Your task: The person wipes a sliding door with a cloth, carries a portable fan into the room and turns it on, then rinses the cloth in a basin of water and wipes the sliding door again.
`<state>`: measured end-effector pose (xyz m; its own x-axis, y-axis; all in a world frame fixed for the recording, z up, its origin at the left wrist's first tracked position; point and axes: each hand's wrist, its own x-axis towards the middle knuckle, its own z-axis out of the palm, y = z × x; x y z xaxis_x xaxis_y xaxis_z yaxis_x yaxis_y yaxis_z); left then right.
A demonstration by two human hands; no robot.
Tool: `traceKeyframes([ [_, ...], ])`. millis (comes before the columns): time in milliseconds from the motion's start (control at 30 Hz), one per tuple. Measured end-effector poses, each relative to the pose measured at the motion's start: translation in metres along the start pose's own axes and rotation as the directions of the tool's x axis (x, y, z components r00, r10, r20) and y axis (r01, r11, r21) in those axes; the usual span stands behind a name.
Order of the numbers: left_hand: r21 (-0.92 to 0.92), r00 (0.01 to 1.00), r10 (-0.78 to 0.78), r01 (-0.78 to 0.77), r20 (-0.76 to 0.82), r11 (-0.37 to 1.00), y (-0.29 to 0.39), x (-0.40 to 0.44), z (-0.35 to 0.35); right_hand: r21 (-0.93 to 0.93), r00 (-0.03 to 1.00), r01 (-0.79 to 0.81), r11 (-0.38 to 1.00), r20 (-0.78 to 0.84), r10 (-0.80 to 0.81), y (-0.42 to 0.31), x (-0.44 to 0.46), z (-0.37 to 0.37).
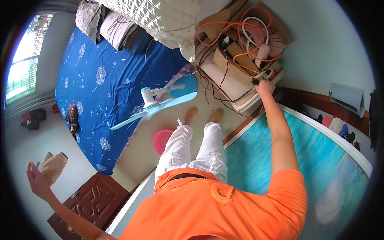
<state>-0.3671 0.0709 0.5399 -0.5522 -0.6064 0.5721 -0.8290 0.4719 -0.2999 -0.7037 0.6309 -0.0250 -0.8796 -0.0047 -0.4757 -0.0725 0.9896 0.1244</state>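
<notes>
My left hand (38, 182) is stretched out at the far left, above the pale floor, with a tan textured cloth (54, 167) hanging between its fingers. At the upper right, my right hand (265, 87) is closed at the edge of a worn white case (224, 76), its fingertips on a small black piece (256, 81) that they partly cover. Just beyond those fingers lies a small red-and-white item (273, 74). An open cardboard box (224, 62) sits on the case, with an orange cable (270, 28), a white hose and a dark bottle (226, 41) in it.
A bed with a blue dandelion sheet (100, 92) fills the left. Before my feet stands a light-blue and white fan (150, 98); a pink basin (160, 141) is beside my leg. Dark cords (221, 94) trail off the case. A turquoise-topped surface (252, 148) lies at right.
</notes>
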Motion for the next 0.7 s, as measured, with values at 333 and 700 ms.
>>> traceKeyframes([
  [333, -0.462, 0.948, 0.25, -0.315, -0.198, 0.829, 0.087, 0.009, 0.022, 0.451, 0.875, -0.034, 0.892, -0.418, 0.245, 0.02, -0.121, -0.017],
  [700, -0.78, 0.814, 0.499, -0.508, -0.296, 0.366, 0.172, 0.034, 0.09, 0.645, 0.752, -0.443, 0.622, -0.11, 0.65, -0.016, -0.32, 0.076],
])
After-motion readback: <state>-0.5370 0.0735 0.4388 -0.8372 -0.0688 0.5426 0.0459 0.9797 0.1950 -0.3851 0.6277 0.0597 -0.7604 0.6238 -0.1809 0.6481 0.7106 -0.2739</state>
